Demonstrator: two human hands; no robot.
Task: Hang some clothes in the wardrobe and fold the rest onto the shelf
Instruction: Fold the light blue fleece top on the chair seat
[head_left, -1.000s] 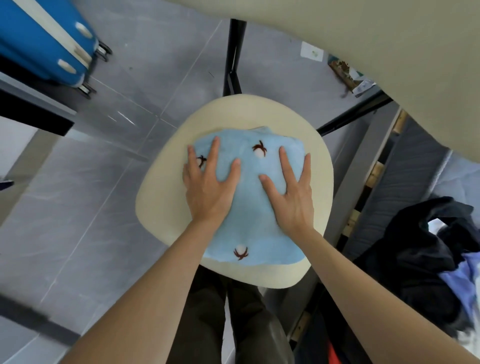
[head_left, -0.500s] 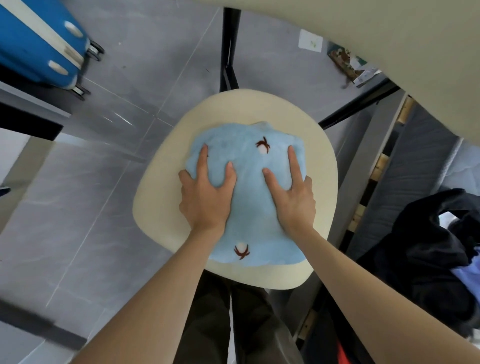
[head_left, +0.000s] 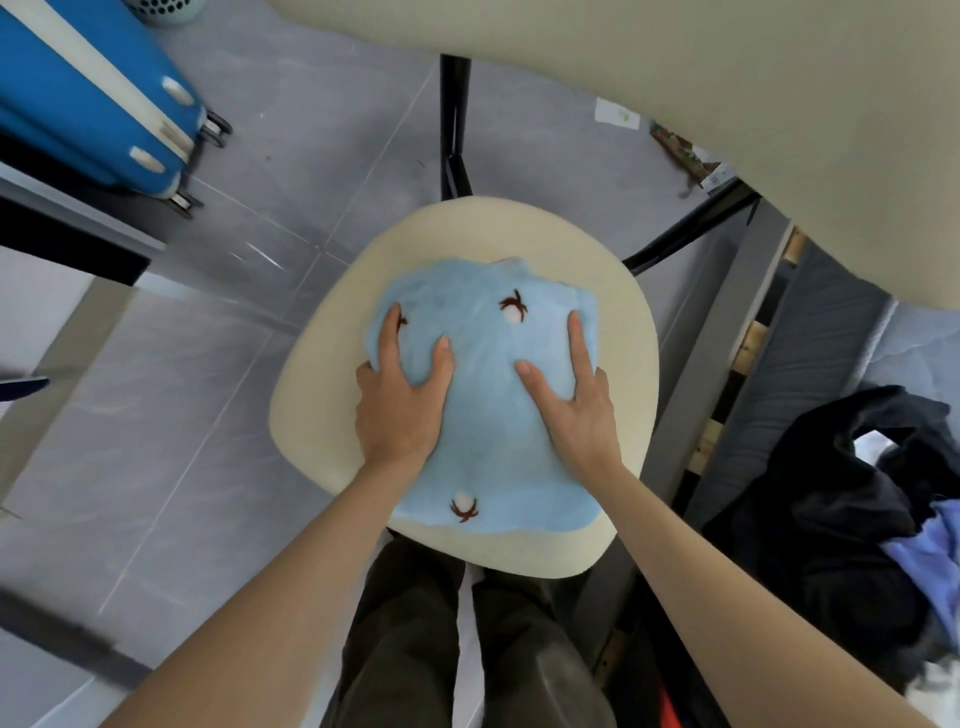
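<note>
Folded light-blue fleece garment (head_left: 488, 415) lies on the cream chair seat (head_left: 322, 415) at frame centre; small brown-and-white embroidered motifs show on it, one near its upper middle, one near its lower edge; a third is partly under a finger at its upper left.

Left hand (head_left: 402, 405) rests on the garment's left side; index finger extended along the cloth, thumb spread toward centre, remaining fingers curled round the left edge of the fabric, so it grips the garment. Right hand (head_left: 576, 410) mirrors it on the right side; index finger straight up the cloth, thumb angled inward, other fingers tucked round the right edge, gripping likewise. Both forearms enter from the bottom of the frame.

Chair's black legs (head_left: 454, 124) run out above the seat over grey floor tiles (head_left: 156, 415); a blue suitcase (head_left: 88, 98) on wheels stands at upper left; a heap of dark clothing (head_left: 841, 493) with a bit of pale violet cloth (head_left: 930, 561) lies at right edge, well apart from the chair; the person's dark trousers (head_left: 415, 634) show below the seat.
</note>
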